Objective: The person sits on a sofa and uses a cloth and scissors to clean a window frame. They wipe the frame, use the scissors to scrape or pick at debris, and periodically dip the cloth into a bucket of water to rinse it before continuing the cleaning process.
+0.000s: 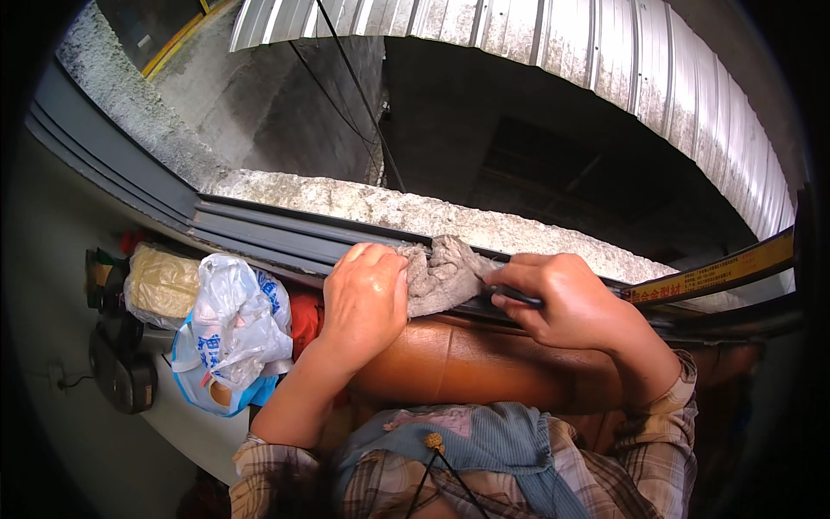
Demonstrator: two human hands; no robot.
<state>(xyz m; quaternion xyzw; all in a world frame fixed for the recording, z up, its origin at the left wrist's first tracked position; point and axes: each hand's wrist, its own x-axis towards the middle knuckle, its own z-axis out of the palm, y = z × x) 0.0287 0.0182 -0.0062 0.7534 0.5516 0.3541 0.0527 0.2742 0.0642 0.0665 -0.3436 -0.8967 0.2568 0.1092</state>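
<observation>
A crumpled grey cloth rag [447,276] lies across the dark metal window track [272,237]. My left hand [366,292] is laid over the track, fingers bent down over its far side and thumb side against the rag. Its fingertips are hidden, so whether it grips the rag or the frame is unclear. At the rag's right edge, my right hand [564,301] pinches a slim dark tool [517,296] between thumb and fingers. The tool's tip meets the rag or is covered by it; its exact kind cannot be made out.
Left of my forearm are plastic bags [243,318], a tape roll [220,392], a wrapped yellowish bundle [162,285] and a black device [120,370]. Brown tiled ledge [421,350] runs below the track. Outside are a rough concrete sill [324,194], hanging cables [353,84] and corrugated metal roofing [519,32].
</observation>
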